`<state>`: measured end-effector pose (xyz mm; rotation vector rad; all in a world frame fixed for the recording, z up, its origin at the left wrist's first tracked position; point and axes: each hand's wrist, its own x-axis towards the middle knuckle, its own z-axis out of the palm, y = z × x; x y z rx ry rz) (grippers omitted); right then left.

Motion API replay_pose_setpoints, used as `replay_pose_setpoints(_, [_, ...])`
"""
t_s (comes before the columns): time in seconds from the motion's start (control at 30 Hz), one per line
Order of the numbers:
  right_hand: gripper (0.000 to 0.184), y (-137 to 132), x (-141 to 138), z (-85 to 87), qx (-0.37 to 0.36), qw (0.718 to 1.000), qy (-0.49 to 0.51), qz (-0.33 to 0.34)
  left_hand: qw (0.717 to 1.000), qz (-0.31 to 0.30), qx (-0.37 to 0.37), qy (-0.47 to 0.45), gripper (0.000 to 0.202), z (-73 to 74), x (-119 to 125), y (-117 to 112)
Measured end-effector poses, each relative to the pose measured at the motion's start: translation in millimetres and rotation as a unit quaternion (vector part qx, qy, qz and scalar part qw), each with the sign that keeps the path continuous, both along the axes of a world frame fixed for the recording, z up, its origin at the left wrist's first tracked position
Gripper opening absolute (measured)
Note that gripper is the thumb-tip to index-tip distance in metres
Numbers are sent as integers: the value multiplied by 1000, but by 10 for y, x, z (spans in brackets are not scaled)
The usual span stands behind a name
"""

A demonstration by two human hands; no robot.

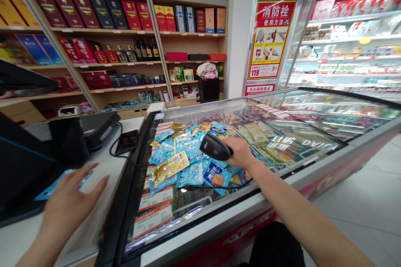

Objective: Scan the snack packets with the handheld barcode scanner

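Note:
My right hand [240, 153] is closed round the handle of a black barcode scanner [214, 147], held just above a heap of small snack packets [184, 162], mostly blue with some gold ones, lying on the glass lid of a chest freezer [313, 160]. The scanner's head points left over the packets. My left hand [73, 200] hovers open, fingers stretched out, over the white counter [103, 171] beside a black screen [21, 171], holding nothing. A blue packet [46, 192] shows partly under that hand.
A dark phone [127, 142] and a black till device [94, 129] with a cable lie on the counter. Shelves of boxed bottles [103, 12] fill the back wall. A red fire-hydrant notice [271, 39] hangs beside an open chiller [347, 50]. Tiled floor lies at right.

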<state>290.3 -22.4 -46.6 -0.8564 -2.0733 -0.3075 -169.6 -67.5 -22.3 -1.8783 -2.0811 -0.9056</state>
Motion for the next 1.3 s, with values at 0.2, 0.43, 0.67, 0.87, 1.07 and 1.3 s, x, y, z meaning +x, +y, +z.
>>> replay_pose_setpoints(0.2, [30, -1, -8, 11, 0, 1000, 5, -5, 970, -195, -136, -56, 62, 55, 927, 148])
replay_pose_setpoints(0.43, [28, 0, -10, 35, -10, 1000, 12, -5, 977, -144, -153, -40, 46, -10, 1137, 244])
replay_pose_setpoints(0.67, [32, 5, -3, 45, 13, 999, 42, 8, 941, -222, -177, -186, 37, 203, 1287, 122])
replay_pose_setpoints(0.87, [28, 2, -5, 41, 10, 998, 63, 16, 899, -170, -68, -397, 37, 241, 1788, 240])
replay_pose_setpoints(1.07, [28, -3, -9, 42, -14, 999, 30, 25, 869, -205, -46, -448, 37, -33, 2014, 343])
replay_pose_setpoints(1.3, [30, -32, -30, 58, -46, 998, 17, 43, 872, -233, -64, -426, 37, -100, 2015, 331])
